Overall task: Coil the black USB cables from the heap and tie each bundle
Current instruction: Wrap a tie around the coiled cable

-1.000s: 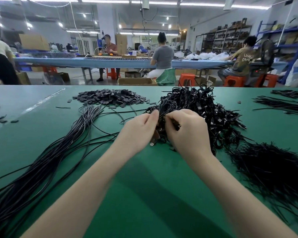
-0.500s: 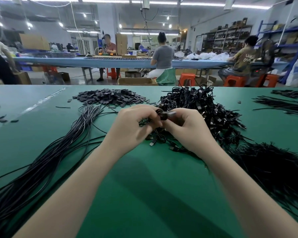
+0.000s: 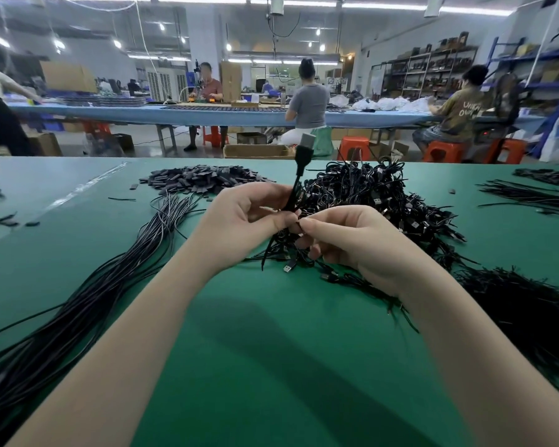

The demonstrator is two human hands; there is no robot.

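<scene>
View: single, head-mounted, wide-angle. Position: above the near edge of the flat green surface (image 3: 271, 366), at the wearer's eye level. Direction: forward and downward, across the surface toward the far workshop hall. Proximity: close; both bare forearms are seen entering from the bottom corners, the left hand (image 3: 239, 221) and right hand (image 3: 352, 237) being framed near centre. Coverage: the surface fills the lower two thirds; a long blue workbench (image 3: 207, 114) and metal shelving (image 3: 433, 72) occupy the upper third. Straight lines are bowed at the margins. No second view is provided.
</scene>
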